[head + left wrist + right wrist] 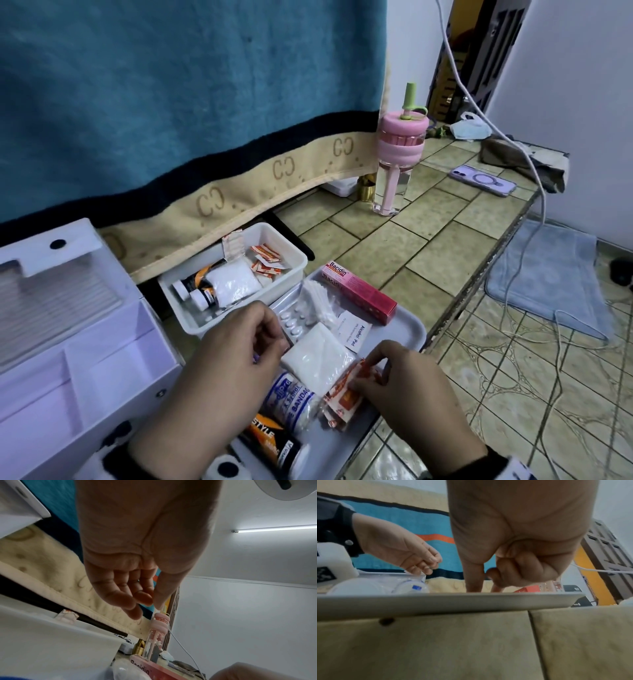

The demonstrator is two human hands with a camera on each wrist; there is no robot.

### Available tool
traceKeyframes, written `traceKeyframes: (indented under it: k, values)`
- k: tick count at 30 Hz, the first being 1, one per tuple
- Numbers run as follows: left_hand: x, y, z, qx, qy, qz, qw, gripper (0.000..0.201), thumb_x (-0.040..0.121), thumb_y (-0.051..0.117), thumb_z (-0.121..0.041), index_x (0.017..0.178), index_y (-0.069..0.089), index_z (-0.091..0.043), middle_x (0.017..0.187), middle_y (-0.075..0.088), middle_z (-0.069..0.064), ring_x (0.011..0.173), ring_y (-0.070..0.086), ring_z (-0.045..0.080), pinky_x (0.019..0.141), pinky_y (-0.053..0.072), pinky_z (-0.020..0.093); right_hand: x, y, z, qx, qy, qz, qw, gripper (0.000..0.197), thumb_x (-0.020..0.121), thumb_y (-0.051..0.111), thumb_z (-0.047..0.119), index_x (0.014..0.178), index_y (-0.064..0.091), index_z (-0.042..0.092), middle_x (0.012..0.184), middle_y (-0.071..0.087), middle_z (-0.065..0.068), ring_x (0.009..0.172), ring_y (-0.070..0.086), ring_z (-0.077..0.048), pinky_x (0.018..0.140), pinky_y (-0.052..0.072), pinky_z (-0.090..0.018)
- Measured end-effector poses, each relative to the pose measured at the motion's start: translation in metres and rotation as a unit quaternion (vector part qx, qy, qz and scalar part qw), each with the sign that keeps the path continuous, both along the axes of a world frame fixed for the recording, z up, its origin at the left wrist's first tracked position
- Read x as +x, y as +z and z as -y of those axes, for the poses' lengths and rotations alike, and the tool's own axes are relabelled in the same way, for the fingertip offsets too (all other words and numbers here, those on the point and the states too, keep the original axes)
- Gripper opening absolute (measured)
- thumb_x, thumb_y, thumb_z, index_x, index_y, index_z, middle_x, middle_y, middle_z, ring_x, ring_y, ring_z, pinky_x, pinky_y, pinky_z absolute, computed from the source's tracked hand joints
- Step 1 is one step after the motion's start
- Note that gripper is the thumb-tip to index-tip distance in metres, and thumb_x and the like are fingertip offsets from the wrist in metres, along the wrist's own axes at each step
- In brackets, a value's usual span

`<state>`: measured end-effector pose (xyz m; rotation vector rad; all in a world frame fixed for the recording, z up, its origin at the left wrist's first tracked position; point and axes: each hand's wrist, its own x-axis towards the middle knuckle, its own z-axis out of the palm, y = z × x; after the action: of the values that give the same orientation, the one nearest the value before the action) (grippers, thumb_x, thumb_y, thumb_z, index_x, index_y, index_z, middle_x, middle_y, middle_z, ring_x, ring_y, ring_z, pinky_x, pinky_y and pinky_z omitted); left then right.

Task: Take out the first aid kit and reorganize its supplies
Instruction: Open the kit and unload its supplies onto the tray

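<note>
The white first aid kit box [68, 349] stands open at the left. Behind the tray, a white tub [294, 253] holds small bottles, gauze and orange packets. A grey tray [407, 329] carries a pink Bacidin box [359, 291], cotton swabs, a pill blister [291, 323], an alcohol pad, a white gauze pack [318, 356], a bandage roll [291, 401] and a black-and-orange bottle [274, 442]. My left hand [281, 342] pinches the corner of a clear plastic packet [423, 576] beside the blister. My right hand [363, 373] pinches the orange-and-white packets [342, 397] at the tray's near edge.
A pink water bottle [397, 161], a gold cap and a purple phone [483, 180] sit farther back on the tiled counter. A white cable [513, 150] hangs across its right end. The counter's edge drops to the floor and a blue mat [548, 281]. A teal towel [171, 102] hangs behind.
</note>
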<state>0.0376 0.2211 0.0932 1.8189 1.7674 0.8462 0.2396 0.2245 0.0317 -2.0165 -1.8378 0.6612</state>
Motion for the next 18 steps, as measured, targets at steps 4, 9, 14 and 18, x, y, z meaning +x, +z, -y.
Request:
traceKeyframes:
  k: [4,9,14,18]
  values:
    - [-0.018,0.002,0.007,-0.003,0.022,-0.001,1.000,0.018,0.085,0.064,-0.019,0.075,0.052,-0.027,0.076,0.059,-0.007,0.081,0.053,-0.005,0.061,0.044,0.016,-0.004,0.018,-0.006,0.018,0.003,-0.013,1.000,0.027,0.073,0.067,0.055,0.078,0.053,0.033,0.054,0.056,0.003,0.058,0.056,-0.003,0.049,0.034,-0.019]
    - [-0.062,0.010,0.028,0.005,0.097,0.009,0.995,0.017,0.082,0.067,-0.016,0.072,0.055,-0.023,0.078,0.063,-0.010,0.074,0.057,0.002,0.061,0.042,0.014,-0.048,0.076,-0.022,0.054,0.134,-0.110,0.983,0.020,0.081,0.063,0.045,0.071,0.059,0.028,0.047,0.053,0.013,0.044,0.048,-0.004,0.045,0.034,-0.017]
    - [-0.130,0.021,0.058,-0.015,0.176,-0.024,0.984,0.017,0.081,0.070,-0.020,0.075,0.056,-0.027,0.074,0.063,-0.006,0.075,0.057,0.004,0.064,0.044,0.021,-0.138,0.120,-0.031,-0.018,0.340,-0.200,0.919,0.015,0.082,0.065,0.038,0.087,0.065,0.023,0.058,0.058,0.007,0.045,0.050,-0.002,0.049,0.041,-0.016]
    - [-0.186,0.028,0.082,-0.030,0.230,-0.132,0.964,0.017,0.083,0.066,-0.033,0.085,0.050,-0.037,0.096,0.057,-0.018,0.086,0.054,-0.002,0.073,0.044,0.023,-0.212,0.125,-0.039,-0.054,0.473,-0.077,0.876,0.042,0.084,0.063,0.046,0.120,0.059,0.025,0.106,0.066,0.008,0.088,0.063,-0.005,0.076,0.049,-0.021]
